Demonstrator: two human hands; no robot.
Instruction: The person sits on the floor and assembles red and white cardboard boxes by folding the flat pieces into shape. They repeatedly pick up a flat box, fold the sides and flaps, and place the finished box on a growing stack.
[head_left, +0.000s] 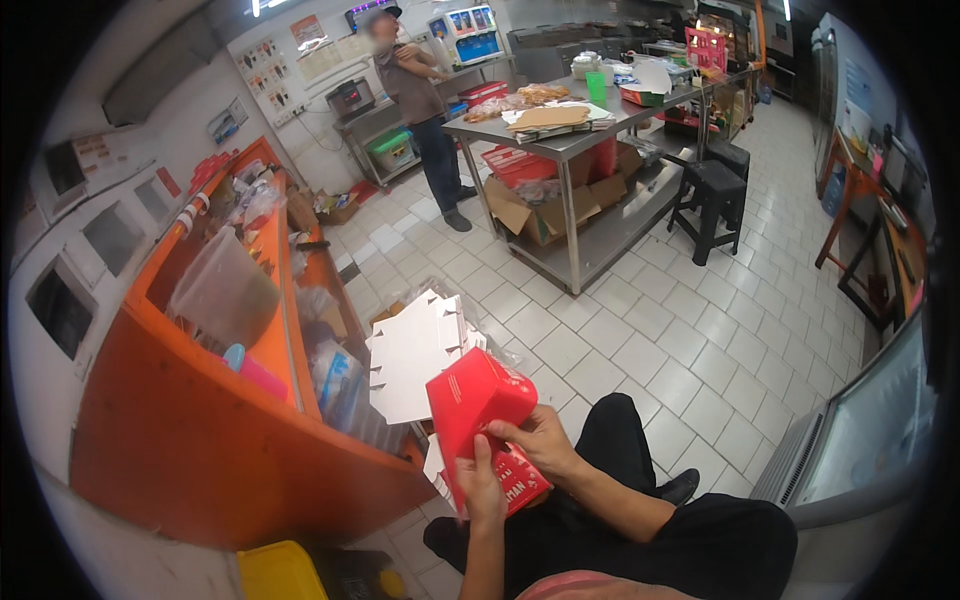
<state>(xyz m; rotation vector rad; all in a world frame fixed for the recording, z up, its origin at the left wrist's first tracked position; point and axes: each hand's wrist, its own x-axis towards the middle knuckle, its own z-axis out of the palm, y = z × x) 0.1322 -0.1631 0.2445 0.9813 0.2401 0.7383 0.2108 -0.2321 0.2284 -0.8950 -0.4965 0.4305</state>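
A red paper food box, partly folded into shape, is held between both of my hands above my lap. My left hand grips its near side, thumb pressed against the red face. On its right side my right hand pinches the edge with thumb and fingers. Under the box a red printed panel with white lettering shows; whether it belongs to the same box I cannot tell. Just beyond is a stack of flat white cardboard box blanks with slotted edges.
An orange counter with a clear plastic bin stands left. Ahead are a steel table and black stools. A person stands by the far counter. A glass-fronted cooler is at right, a yellow container lower left.
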